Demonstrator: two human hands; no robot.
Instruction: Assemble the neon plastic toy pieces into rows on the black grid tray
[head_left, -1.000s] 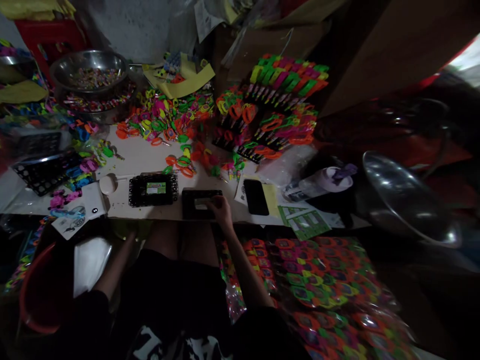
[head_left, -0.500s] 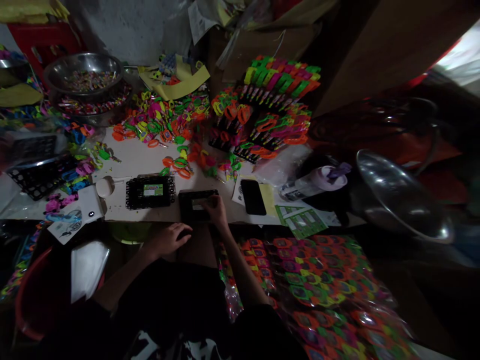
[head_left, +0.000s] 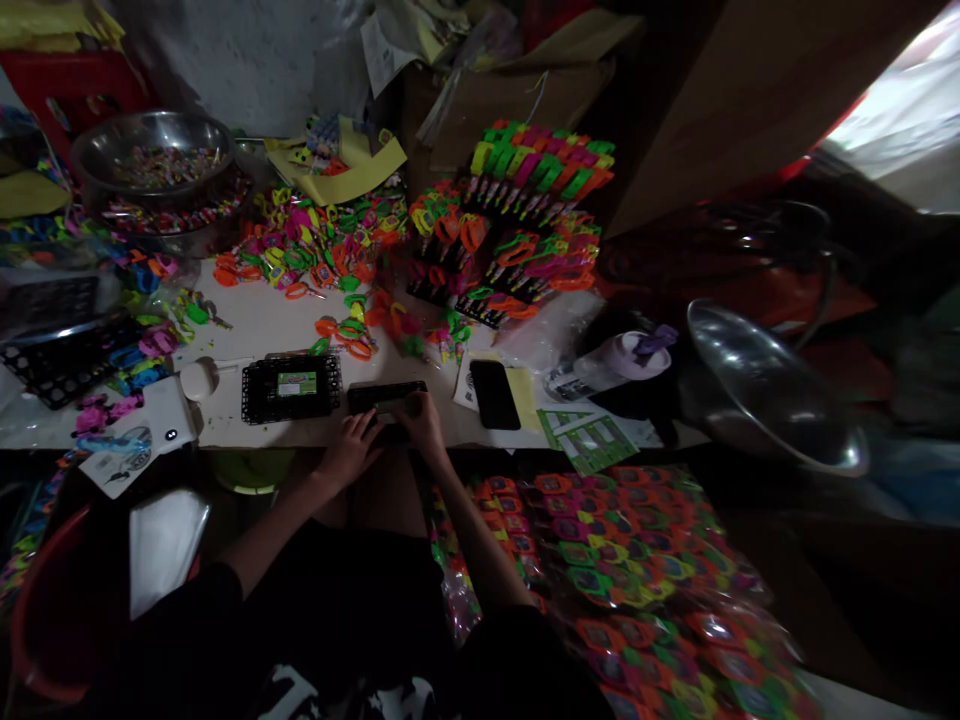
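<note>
Both hands were on the dark flat tray (head_left: 386,398) at the near edge of the counter (head_left: 262,320) — left hand (head_left: 351,447) resting on its near left corner, right hand (head_left: 421,418) over its right end, fingers curled onto it. Whether either actually gripped it or just pressed down, I couldn't tell.

Progress-wise: just left of that tray sat another black tray (head_left: 291,386) with a green label, looking finished. Behind the tray, a big loose pile of neon scissors (head_left: 315,245) was still unsorted, so I'd guess plenty was left. Right of the tray lay a phone (head_left: 494,393).

It was all very dim — the tray's contents were basically unreadable, and the fingertips blended into it.
</note>
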